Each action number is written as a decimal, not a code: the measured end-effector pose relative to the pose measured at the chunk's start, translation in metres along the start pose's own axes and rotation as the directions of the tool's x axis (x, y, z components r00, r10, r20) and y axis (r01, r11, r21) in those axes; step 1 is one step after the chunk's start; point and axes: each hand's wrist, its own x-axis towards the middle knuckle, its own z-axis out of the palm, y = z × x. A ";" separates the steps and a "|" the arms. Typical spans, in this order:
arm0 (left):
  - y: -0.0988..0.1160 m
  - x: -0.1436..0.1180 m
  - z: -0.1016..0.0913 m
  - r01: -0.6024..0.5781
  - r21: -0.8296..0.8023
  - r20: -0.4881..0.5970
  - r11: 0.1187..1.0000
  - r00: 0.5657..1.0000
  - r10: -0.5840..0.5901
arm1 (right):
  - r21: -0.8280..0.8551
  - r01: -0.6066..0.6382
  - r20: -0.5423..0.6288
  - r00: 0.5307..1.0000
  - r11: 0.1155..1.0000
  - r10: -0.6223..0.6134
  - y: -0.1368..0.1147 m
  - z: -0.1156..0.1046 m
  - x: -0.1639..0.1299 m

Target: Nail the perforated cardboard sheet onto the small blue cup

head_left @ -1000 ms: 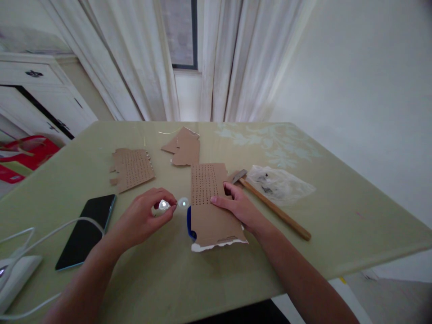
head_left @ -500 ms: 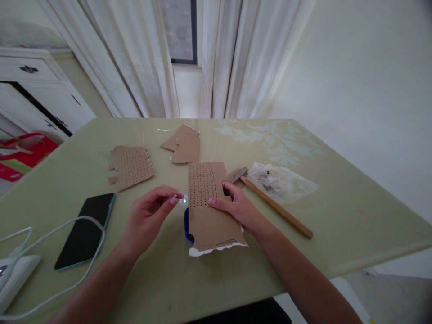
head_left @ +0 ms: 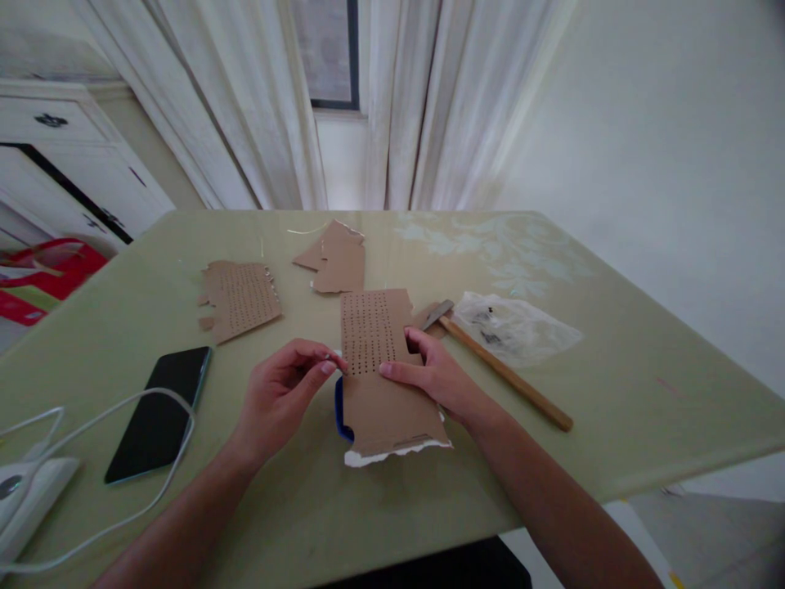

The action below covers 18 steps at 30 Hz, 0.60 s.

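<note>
Two hands meet at our cardboard (head_left: pixel 380 372), lying long-ways away from us. Our right hand (head_left: pixel 432 372) presses it flat; our left hand (head_left: pixel 288 388) pinches its left edge.

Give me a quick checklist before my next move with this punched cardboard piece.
1. Right hand flat on the punched cardboard, steadying it: ok.
2. Left hand pinched at the cardboard's left edge: ok; what the fingertips hold: cannot tell.
3. Blue object under the cardboard, only its edge visible: cannot tell how it sits.
4. Hammer lying right of the right hand, apart from it: ok.
5. Phone and white cable lie left of the left hand: ok.
</note>
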 end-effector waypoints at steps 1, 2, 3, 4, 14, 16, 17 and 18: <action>0.000 0.001 0.000 -0.004 0.008 0.004 1.000 1.000 0.003 | -0.006 -0.002 -0.001 1.000 1.000 0.002 0.000 0.000 0.000; 0.001 0.001 0.000 -0.006 0.018 0.007 1.000 1.000 0.005 | -0.009 -0.004 -0.002 1.000 1.000 0.004 0.000 0.000 0.000; 0.001 0.001 0.000 -0.006 0.028 0.010 1.000 1.000 0.006 | -0.011 -0.003 -0.002 1.000 1.000 0.003 -0.001 0.000 0.000; 0.001 0.001 -0.001 -0.004 0.039 0.015 0.999 1.000 0.004 | -0.011 -0.001 -0.003 1.000 1.000 0.001 -0.001 0.001 0.000; 0.003 0.002 -0.003 -0.003 0.080 0.050 0.997 0.999 -0.001 | 0.003 -0.014 -0.005 1.000 1.000 0.014 -0.004 0.003 -0.002; 0.003 0.001 -0.003 -0.002 0.095 0.052 0.996 0.999 -0.003 | 0.015 -0.014 -0.007 1.000 1.000 0.014 -0.003 0.002 -0.001; 0.002 0.001 -0.003 -0.001 0.102 0.053 0.995 0.999 -0.004 | 0.016 -0.013 -0.007 1.000 1.000 0.013 -0.002 0.002 -0.001; 0.002 0.001 -0.004 -0.001 0.108 0.053 0.994 0.999 -0.005 | 0.013 -0.013 -0.007 1.000 1.000 0.013 -0.002 0.002 -0.001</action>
